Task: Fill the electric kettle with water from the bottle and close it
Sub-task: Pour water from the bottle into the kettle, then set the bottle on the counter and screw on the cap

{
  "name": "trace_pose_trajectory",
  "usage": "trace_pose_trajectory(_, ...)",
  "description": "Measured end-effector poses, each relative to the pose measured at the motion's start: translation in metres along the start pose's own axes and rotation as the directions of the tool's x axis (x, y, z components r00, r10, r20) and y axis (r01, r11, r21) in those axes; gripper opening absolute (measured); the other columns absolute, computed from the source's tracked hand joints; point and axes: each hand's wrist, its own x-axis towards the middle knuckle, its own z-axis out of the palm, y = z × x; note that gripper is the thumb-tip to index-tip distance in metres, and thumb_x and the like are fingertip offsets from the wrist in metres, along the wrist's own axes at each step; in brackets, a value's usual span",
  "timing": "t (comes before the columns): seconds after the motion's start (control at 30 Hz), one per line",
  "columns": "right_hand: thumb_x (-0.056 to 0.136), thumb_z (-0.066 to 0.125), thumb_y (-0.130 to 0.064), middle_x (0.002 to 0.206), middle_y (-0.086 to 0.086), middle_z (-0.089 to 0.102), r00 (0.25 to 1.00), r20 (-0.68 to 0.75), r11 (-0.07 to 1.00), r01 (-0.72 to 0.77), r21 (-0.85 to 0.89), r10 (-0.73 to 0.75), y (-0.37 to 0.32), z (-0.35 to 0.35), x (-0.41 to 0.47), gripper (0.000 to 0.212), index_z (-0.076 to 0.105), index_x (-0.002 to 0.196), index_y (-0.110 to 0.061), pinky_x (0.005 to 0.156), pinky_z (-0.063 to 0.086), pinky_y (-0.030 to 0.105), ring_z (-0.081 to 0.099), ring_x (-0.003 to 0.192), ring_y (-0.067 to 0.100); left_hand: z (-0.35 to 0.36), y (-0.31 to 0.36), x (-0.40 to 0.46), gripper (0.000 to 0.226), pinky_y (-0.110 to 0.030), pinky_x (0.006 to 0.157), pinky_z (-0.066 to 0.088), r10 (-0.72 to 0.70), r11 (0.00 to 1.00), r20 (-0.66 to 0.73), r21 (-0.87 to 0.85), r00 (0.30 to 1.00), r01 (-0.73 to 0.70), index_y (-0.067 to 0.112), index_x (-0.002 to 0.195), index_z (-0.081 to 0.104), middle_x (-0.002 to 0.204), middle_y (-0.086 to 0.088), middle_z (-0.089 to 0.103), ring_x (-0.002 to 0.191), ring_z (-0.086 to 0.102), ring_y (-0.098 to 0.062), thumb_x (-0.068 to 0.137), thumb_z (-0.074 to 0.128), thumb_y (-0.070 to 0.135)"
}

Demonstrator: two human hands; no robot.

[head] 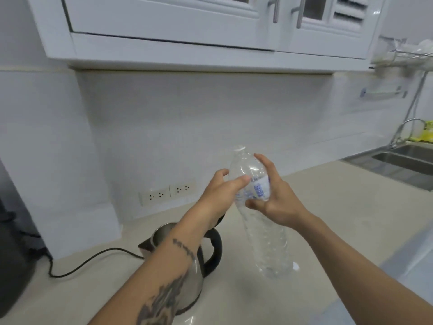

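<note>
Above beige counter (pixel 316 231), clear bottle (pixel 264 231) was held tilted, neck up, gripped by both hands around upper body and label. Left hand (pixel 218 193) was wrapped from left; right hand (pixel 276 200) fingers were curled from right. Steel kettle (pixel 187 261) was seen below left forearm, cord (pixel 77 263) trailing left.

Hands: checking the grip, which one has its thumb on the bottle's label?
The right hand; its thumb presses the water bottle label, while the left hand grips higher.
</note>
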Motion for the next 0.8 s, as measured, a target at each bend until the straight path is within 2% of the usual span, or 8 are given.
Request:
trace_pose_trajectory(0.1,0.07,0.083,-0.023,0.104,-0.008,0.073,0.999,-0.044,1.0,-0.019,-0.002,0.019,0.031,-0.009,0.012,0.111,0.015,0.15,-0.059,0.072,0.065,0.04,0.076,0.081,0.015,0.031,0.003,0.035,0.058,-0.044,0.101,0.042,-0.081,0.991,0.067,-0.101,0.994,0.087,0.021,0.128,0.056,0.111,0.001,0.073,0.101,0.069,-0.021,0.084,0.058,0.059)
trace_pose_trajectory(0.2,0.067,0.083,-0.03,0.112,-0.008,0.07,0.996,-0.066,0.997,-0.063,0.033,0.065,0.07,-0.011,0.021,0.117,0.009,0.15,-0.062,0.077,0.064,0.042,0.075,0.083,0.014,0.053,-0.004,0.068,0.038,-0.035,0.082,0.051,-0.067,0.979,0.072,-0.186,0.995,0.079,0.025,0.109,0.069,0.088,0.004,0.079,0.078,0.076,-0.014,0.095,0.048,0.054)
trace_pose_trajectory(0.3,0.064,0.088,-0.027,0.128,-0.002,0.061,0.992,-0.02,0.984,-0.123,0.128,0.127,0.11,-0.009,0.028,0.128,-0.001,0.147,-0.067,0.087,0.061,0.037,0.073,0.095,0.011,0.075,-0.021,0.098,0.04,-0.028,0.063,0.056,-0.081,0.973,0.008,-0.214,0.997,0.081,0.019,0.113,0.068,0.094,-0.001,0.079,0.08,0.076,-0.019,0.097,0.049,0.049)
trace_pose_trajectory(0.37,0.066,0.089,-0.025,0.136,0.001,0.052,0.988,0.023,0.978,-0.155,0.142,0.154,0.135,-0.007,0.035,0.132,-0.009,0.143,-0.069,0.09,0.055,0.02,0.068,0.103,0.002,0.085,-0.033,0.114,0.041,-0.026,0.06,0.056,-0.098,0.972,-0.043,-0.217,0.994,0.086,0.015,0.118,0.066,0.101,-0.003,0.078,0.085,0.076,-0.021,0.097,0.05,0.047)
trace_pose_trajectory(0.43,0.067,0.089,-0.024,0.138,-0.001,0.048,0.98,0.056,0.971,-0.195,0.142,0.189,0.16,-0.006,0.041,0.134,-0.013,0.141,-0.07,0.083,0.049,0.009,0.062,0.108,-0.004,0.095,-0.045,0.131,0.041,-0.027,0.064,0.057,-0.118,0.971,-0.077,-0.219,0.99,0.099,0.016,0.119,0.067,0.104,-0.003,0.077,0.092,0.075,-0.023,0.097,0.049,0.045)
trace_pose_trajectory(0.57,0.067,0.09,-0.023,0.14,-0.004,0.05,0.965,0.09,0.952,-0.257,0.167,0.245,0.19,-0.002,0.05,0.135,-0.011,0.15,-0.059,0.094,0.046,0.02,0.056,0.122,0.011,0.103,-0.063,0.153,0.04,-0.037,0.086,0.056,-0.162,0.965,-0.134,-0.23,0.978,0.128,0.015,0.123,0.066,0.115,-0.006,0.074,0.107,0.07,-0.026,0.099,0.048,0.042)
trace_pose_trajectory(0.7,0.066,0.09,-0.027,0.141,-0.005,0.052,0.961,0.127,0.95,-0.266,0.166,0.247,0.213,-0.001,0.054,0.133,-0.009,0.151,-0.055,0.103,0.044,0.029,0.05,0.132,0.014,0.111,-0.076,0.166,0.038,-0.046,0.103,0.048,-0.198,0.96,-0.171,-0.235,0.965,0.155,0.01,0.126,0.063,0.121,-0.01,0.071,0.114,0.065,-0.032,0.099,0.049,0.032)
trace_pose_trajectory(0.8,0.065,0.091,-0.03,0.142,-0.006,0.054,0.957,0.143,0.948,-0.276,0.159,0.254,0.223,-0.004,0.06,0.132,-0.007,0.151,-0.057,0.104,0.046,0.031,0.055,0.127,0.013,0.112,-0.084,0.174,0.048,-0.042,0.102,0.05,-0.18,0.972,-0.207,-0.19,0.962,0.141,0.014,0.141,0.049,0.125,-0.008,0.068,0.114,0.066,-0.026,0.095,0.059,0.02)
